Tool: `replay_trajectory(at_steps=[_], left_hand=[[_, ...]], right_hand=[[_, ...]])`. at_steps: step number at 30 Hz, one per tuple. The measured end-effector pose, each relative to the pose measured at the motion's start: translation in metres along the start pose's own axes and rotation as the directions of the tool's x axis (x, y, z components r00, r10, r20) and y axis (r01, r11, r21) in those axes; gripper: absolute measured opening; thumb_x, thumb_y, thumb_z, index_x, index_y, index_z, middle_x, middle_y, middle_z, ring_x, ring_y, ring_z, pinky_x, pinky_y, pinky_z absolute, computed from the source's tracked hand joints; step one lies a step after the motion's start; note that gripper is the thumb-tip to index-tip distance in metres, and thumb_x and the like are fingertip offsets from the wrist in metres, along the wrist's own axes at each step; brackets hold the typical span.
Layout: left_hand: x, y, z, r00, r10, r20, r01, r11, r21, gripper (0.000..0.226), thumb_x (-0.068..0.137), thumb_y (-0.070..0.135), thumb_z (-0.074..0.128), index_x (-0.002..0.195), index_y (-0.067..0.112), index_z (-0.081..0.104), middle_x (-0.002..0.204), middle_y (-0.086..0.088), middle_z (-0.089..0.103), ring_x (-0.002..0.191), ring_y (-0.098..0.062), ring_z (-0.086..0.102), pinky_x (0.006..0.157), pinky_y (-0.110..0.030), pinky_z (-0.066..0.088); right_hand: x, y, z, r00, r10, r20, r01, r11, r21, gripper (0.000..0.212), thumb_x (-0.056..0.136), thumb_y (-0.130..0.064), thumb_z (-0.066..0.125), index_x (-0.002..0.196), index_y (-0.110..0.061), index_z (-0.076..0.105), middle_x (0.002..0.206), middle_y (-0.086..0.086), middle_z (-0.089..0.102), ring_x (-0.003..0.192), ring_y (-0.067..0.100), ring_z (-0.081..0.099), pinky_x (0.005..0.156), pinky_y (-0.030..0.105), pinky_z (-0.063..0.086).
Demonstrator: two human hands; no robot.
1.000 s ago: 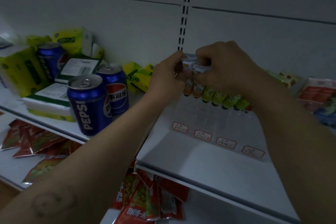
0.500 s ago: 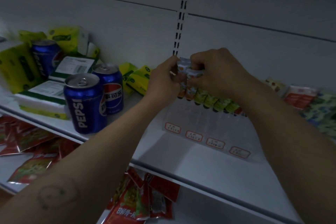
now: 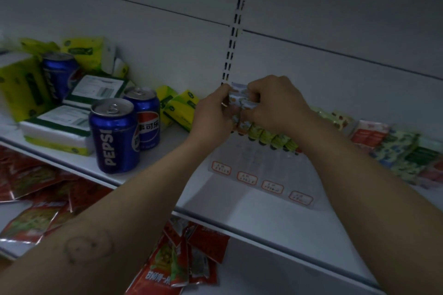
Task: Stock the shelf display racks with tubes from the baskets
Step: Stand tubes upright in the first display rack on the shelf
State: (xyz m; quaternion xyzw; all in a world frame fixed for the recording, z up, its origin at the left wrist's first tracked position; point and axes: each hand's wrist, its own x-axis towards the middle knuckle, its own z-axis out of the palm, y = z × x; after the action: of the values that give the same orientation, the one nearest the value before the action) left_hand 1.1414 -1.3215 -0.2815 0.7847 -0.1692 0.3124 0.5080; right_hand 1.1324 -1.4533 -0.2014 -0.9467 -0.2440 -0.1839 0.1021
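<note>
A clear plastic display rack (image 3: 261,163) with red-bordered price labels stands on the white shelf (image 3: 251,213). A row of small tubes (image 3: 271,137) with green and orange ends sticks out of its top. My left hand (image 3: 212,117) and my right hand (image 3: 275,103) meet above the rack's left end. Both pinch a small bunch of white printed tubes (image 3: 237,99) held upright between them. The lower ends of those tubes reach the rack's top; whether they sit in a slot is hidden by my fingers.
Two blue Pepsi cans (image 3: 115,135) stand left of the rack, with a third can and yellow and white tissue packs (image 3: 55,127) behind. Colourful packets (image 3: 402,153) lie to the right. Red snack packets (image 3: 182,266) fill the shelf below. A slotted upright (image 3: 236,24) runs up the back wall.
Both hands stay together on the tubes at the rack's left end, fingers shifting slightly. The camera view has drifted a little; the hands sit slightly lower in frame than one second ago.
</note>
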Motion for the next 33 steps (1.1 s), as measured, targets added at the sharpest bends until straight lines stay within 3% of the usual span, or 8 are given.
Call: replay_trajectory(at_steps=[5, 8, 15, 19, 22, 26, 29, 33], left_hand=[[0.003, 0.004, -0.001, 0.999, -0.022, 0.025, 0.020, 0.998, 0.062, 0.009, 0.089, 0.006, 0.052, 0.094, 0.013, 0.054, 0.083, -0.002, 0.060, 0.074, -0.023, 0.056, 0.060, -0.032, 0.041], [0.006, 0.004, 0.000, 0.999, -0.016, 0.035, 0.013, 0.997, 0.077, 0.017, 0.088, 0.008, 0.051, 0.103, 0.007, 0.058, 0.087, -0.005, 0.061, 0.075, -0.025, 0.055, 0.061, -0.034, 0.042], [0.001, 0.004, 0.001, 0.999, -0.033, 0.034, 0.032, 0.998, 0.050, 0.012, 0.088, 0.002, 0.053, 0.097, 0.008, 0.057, 0.084, -0.001, 0.060, 0.072, -0.018, 0.055, 0.057, -0.025, 0.038], [-0.001, 0.005, -0.006, 0.996, -0.066, 0.066, 0.067, 0.998, -0.012, 0.017, 0.093, 0.008, 0.055, 0.097, 0.025, 0.056, 0.086, 0.005, 0.062, 0.071, -0.005, 0.056, 0.056, -0.003, 0.038], [-0.002, 0.010, -0.016, 0.973, -0.144, 0.181, 0.148, 0.989, -0.009, 0.029, 0.091, 0.010, 0.061, 0.117, 0.022, 0.056, 0.105, 0.002, 0.064, 0.082, 0.000, 0.057, 0.061, -0.001, 0.041], [-0.015, 0.024, -0.028, 0.938, -0.223, 0.267, 0.179, 0.967, 0.179, 0.071, 0.085, 0.021, 0.071, 0.145, 0.020, 0.032, 0.134, 0.000, 0.050, 0.114, -0.016, 0.052, 0.083, -0.022, 0.044], [-0.027, 0.038, -0.042, 0.934, -0.228, 0.275, 0.105, 0.911, 0.399, 0.080, 0.085, 0.029, 0.070, 0.149, 0.022, 0.024, 0.146, -0.001, 0.039, 0.128, -0.021, 0.043, 0.098, -0.033, 0.042], [-0.053, 0.073, -0.053, 0.923, -0.141, 0.357, -0.088, 0.828, 0.553, 0.071, 0.088, 0.033, 0.066, 0.147, 0.023, 0.029, 0.147, -0.002, 0.039, 0.132, -0.025, 0.038, 0.100, -0.039, 0.043]], right_hand=[[0.001, -0.002, -0.004, 1.000, 0.014, 0.028, -0.013, 1.000, -0.011, 0.046, 0.080, -0.019, 0.070, 0.052, -0.023, 0.034, 0.055, -0.005, 0.036, 0.050, 0.008, 0.033, 0.046, 0.026, 0.022], [0.000, -0.002, -0.002, 1.000, 0.015, 0.023, -0.015, 1.000, 0.004, 0.046, 0.080, -0.018, 0.069, 0.052, -0.023, 0.034, 0.054, -0.006, 0.036, 0.049, 0.006, 0.032, 0.046, 0.025, 0.021], [-0.006, -0.001, 0.004, 0.998, 0.043, -0.035, -0.040, 0.995, 0.094, 0.046, 0.080, -0.015, 0.070, 0.054, -0.028, 0.036, 0.056, -0.011, 0.038, 0.052, 0.007, 0.038, 0.046, 0.023, 0.026], [-0.018, -0.005, 0.007, 0.993, 0.062, -0.097, -0.056, 0.997, 0.060, 0.043, 0.082, -0.024, 0.071, 0.060, -0.033, 0.035, 0.062, -0.012, 0.043, 0.060, 0.013, 0.044, 0.047, 0.025, 0.026], [-0.031, -0.004, 0.012, 0.990, 0.043, -0.131, -0.045, 0.999, -0.010, 0.020, 0.081, -0.036, 0.071, 0.095, -0.025, 0.060, 0.095, 0.004, 0.063, 0.089, 0.026, 0.056, 0.068, 0.031, 0.040], [-0.060, -0.003, 0.016, 0.974, 0.037, -0.222, -0.043, 0.999, -0.024, 0.071, 0.071, -0.034, 0.080, 0.133, -0.015, 0.052, 0.133, 0.017, 0.053, 0.122, 0.035, 0.048, 0.112, 0.047, 0.027], [-0.092, -0.006, 0.008, 0.969, 0.070, -0.237, -0.074, 0.997, -0.009, 0.079, 0.073, -0.028, 0.079, 0.141, -0.013, 0.043, 0.142, 0.018, 0.044, 0.134, 0.034, 0.037, 0.116, 0.042, 0.009], [-0.136, -0.006, 0.004, 0.974, 0.110, -0.200, -0.104, 0.994, 0.043, 0.082, 0.077, -0.031, 0.076, 0.145, -0.012, 0.035, 0.147, 0.012, 0.038, 0.137, 0.029, 0.031, 0.118, 0.040, 0.011]])
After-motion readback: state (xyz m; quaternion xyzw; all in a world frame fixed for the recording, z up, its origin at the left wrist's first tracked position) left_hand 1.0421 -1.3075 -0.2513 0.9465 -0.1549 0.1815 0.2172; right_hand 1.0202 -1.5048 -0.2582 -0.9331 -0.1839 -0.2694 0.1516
